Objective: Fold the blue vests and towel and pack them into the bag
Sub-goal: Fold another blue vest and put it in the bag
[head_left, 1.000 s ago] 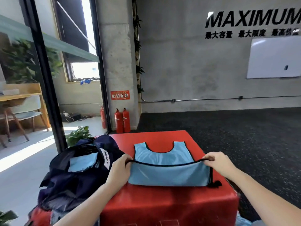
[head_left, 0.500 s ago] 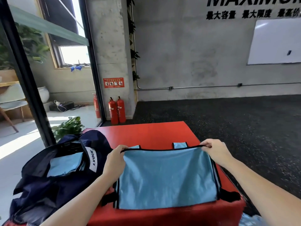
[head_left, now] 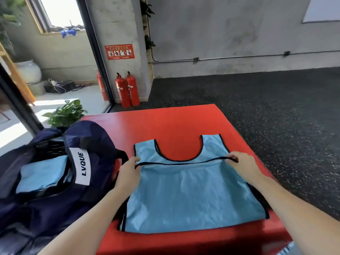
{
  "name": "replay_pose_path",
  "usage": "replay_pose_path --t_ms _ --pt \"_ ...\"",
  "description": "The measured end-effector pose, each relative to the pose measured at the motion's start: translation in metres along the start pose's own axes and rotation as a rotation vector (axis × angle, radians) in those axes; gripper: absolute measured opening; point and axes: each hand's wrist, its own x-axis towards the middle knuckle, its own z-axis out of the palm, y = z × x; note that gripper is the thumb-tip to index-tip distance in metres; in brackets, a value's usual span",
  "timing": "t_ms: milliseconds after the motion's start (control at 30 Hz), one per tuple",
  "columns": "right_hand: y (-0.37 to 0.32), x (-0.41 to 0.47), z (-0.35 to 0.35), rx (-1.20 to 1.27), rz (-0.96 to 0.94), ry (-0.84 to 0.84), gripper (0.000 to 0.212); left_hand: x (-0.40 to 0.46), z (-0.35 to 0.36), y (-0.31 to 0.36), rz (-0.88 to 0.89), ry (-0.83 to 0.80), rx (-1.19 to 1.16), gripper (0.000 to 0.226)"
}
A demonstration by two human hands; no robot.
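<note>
Light-blue, black-trimmed mesh vest flat on red padded box, black hem pinched between left hand and right hand fingers; open navy bag beyond left fingers.

This looks like a gym or training studio. A big red padded block, of the kind used for jump training, stands on dark speckled rubber flooring. Behind the block rises a bare grey concrete wall with a metal conduit pipe running along it and the corner of a whiteboard above. Behind and to the block's left, two red fire extinguishers stand at a concrete pillar bearing a red safety sign. Left of the block sits a navy sports bag labelled LVQUE, and a light blue training vest lies on the block.
</note>
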Motion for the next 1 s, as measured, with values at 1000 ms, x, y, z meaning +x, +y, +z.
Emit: replay_pose_path --t_ms 1000 --pt "-0.014 0.013 -0.029 0.211 0.034 0.13 0.017 0.028 -0.024 0.041 0.168 0.172 -0.008 0.013"
